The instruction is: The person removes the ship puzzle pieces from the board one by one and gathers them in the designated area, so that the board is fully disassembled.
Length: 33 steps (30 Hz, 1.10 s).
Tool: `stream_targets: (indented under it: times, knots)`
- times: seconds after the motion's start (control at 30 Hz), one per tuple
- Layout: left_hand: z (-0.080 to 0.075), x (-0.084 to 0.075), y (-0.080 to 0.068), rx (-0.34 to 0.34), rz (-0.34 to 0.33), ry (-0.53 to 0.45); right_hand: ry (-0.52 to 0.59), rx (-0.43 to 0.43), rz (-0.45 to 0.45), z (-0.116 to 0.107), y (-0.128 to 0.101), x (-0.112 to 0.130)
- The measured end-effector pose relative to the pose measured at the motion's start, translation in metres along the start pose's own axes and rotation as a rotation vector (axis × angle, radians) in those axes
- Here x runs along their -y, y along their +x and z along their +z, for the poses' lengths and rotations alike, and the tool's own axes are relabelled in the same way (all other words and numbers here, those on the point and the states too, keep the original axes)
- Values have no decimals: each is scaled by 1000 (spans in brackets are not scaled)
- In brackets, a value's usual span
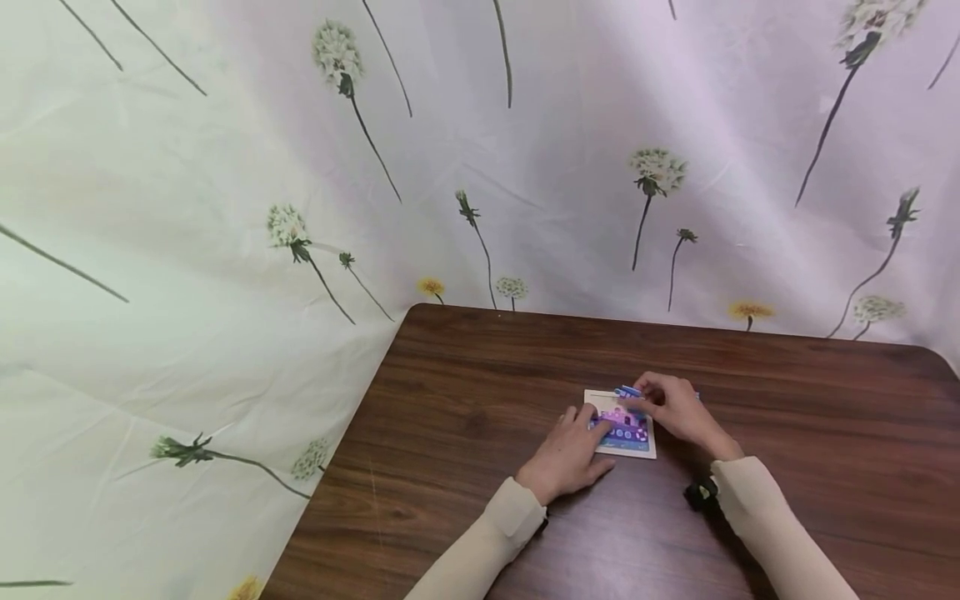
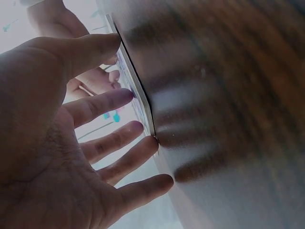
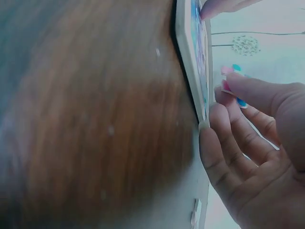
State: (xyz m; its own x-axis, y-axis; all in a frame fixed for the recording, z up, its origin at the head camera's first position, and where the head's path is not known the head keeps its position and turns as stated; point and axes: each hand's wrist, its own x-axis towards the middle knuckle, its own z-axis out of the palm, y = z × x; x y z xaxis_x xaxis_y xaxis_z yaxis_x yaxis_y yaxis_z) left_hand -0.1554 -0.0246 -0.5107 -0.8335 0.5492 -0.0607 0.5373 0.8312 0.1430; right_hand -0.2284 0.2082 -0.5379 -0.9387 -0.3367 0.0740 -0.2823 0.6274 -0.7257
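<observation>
A small jigsaw puzzle board with a pale border and a purple-and-blue ship picture lies flat on the table. My left hand rests at its left side, fingers spread; in the left wrist view some fingertips touch the board's edge. Over the board's upper right is my right hand. Between its thumb and fingers it pinches a small pink-and-blue puzzle piece, partly covered by the fingertips. One fingertip of this hand reaches the board's edge in the right wrist view.
The board lies on a dark wood-grain table. A bit of blue shows behind the right hand, its shape hidden. A small pale flat thing lies farther along the table. Behind hangs a dandelion-print cloth.
</observation>
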Motion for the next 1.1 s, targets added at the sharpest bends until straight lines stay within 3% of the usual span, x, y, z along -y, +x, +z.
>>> stream_targets:
  times: [0.17,0.57,0.87,1.1]
  knots:
    - [0,0,0,-2,-6,0,-15,-29,2,-8,-4,-6]
    - [2,0,0,6,-21,-19,98,-134,85,-28,-24,-19]
    - [3,-1,0,-1,-19,-14,34,-216,69,-43,-37,-33]
    - [3,-1,0,-1,-15,-5,55,-237,89,-54,-47,-40]
